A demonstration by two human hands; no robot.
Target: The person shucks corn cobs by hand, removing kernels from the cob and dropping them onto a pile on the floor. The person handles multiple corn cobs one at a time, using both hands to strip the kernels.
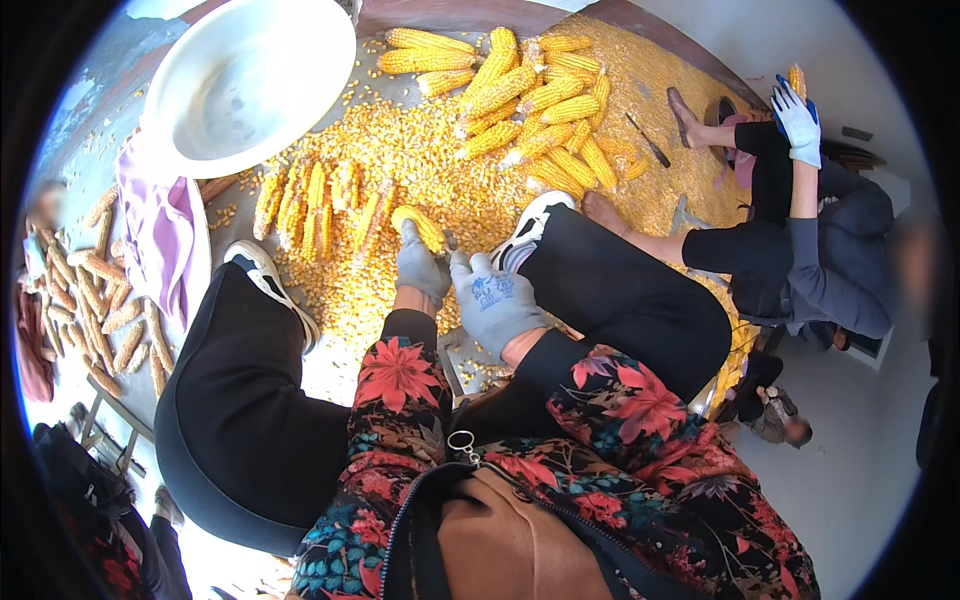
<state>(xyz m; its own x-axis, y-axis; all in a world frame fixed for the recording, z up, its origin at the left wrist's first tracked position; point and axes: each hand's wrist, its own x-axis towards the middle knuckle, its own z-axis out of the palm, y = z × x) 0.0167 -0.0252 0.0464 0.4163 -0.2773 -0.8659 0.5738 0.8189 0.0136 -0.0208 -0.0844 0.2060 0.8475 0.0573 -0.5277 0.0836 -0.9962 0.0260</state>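
My left hand (422, 268), in a grey work glove, grips a yellow corn cob (420, 227), its thumb lying along the kernels. Close against it, my right hand (499, 306) in a matching printed glove has bent fingers at the cob's lower end. Whether those fingers hold anything is hidden. Beneath both hands spreads a layer of loose corn kernels (420, 154). Several partly stripped cobs (315, 202) lie in a row on the kernels, left of my hands. Beyond my hands is a pile of fuller cobs (551, 105).
A large white basin (247, 82) stands at upper left, by a purple cloth (161, 232). Bare cobs (97, 285) litter the left floor. On the right, a seated person's gloved hand (796, 120) raises a cob. A dark thin tool (651, 142) lies on kernels.
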